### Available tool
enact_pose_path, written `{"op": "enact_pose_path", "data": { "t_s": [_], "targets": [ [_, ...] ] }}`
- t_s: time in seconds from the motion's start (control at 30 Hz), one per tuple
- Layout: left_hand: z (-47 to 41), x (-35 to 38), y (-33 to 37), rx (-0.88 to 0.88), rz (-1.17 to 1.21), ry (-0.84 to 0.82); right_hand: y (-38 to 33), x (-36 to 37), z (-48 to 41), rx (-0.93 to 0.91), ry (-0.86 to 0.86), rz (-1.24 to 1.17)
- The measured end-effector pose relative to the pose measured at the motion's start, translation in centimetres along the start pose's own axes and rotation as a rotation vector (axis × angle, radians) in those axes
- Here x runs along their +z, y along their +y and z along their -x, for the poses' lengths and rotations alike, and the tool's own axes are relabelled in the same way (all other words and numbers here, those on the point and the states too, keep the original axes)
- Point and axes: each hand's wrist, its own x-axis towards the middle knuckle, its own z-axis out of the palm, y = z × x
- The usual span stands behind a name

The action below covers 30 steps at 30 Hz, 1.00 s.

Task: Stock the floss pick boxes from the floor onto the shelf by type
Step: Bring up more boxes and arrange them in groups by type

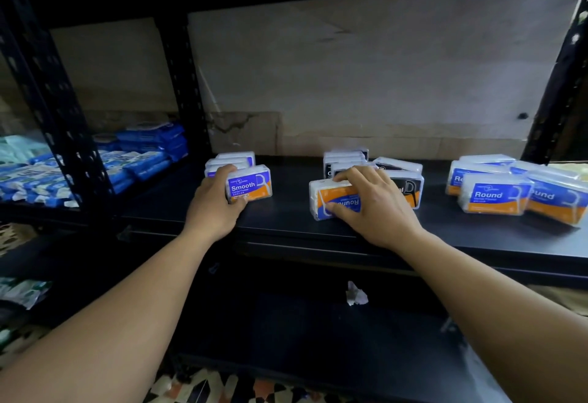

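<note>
Left hand point(219, 200) tight around blue-and-orange Smooth box point(249, 184); right hand point(377, 203), apparently in a grip, over inverted Round box point(331, 199).

one head-worn view looks forward and down, close over the black shelf point(286, 221).

Left hand point(213, 202): Smooth box point(251, 184), right hand point(378, 203): Round point(335, 195) (inverted)

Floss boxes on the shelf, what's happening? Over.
Left hand grips upright blue-orange plastic Smooth box. Right hand holds upside-down blue-orange Round box, beside black boxes. Round stack far right.
</note>
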Motion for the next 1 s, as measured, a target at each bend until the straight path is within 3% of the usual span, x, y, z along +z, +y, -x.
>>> {"op": "enact_pose_path", "data": {
  "t_s": [0.2,0.37,0.53,0.63,0.73,0.83,1.0],
  "targets": [
    [0.3,-0.1,0.3,-0.007,0.015,0.005,-0.2,-0.3,-0.1,0.014,-0.031,0.051],
    [1.3,-0.2,0.9,-0.017,0.002,0.110,-0.2,-0.2,-0.1,0.007,-0.059,0.043],
    [3.3,0.6,1.6,0.126,-0.070,0.305,-0.3,-0.5,0.2,0.023,-0.015,-0.059],
    [4.6,1.4,2.5,0.223,-0.117,0.336,-0.5,-0.6,0.5,0.032,0.003,-0.101],
    [5.1,1.8,3.8,0.322,-0.113,0.227,-0.4,-0.7,0.7,0.074,0.005,-0.138],
    [4.8,2.2,5.6,0.397,-0.107,0.011,-0.2,-0.9,0.9,0.140,0.029,-0.199],
    [4.4,3.4,9.7,0.439,-0.264,-0.271,0.6,-1.4,1.6,0.298,0.119,-0.439]
  ]
}}
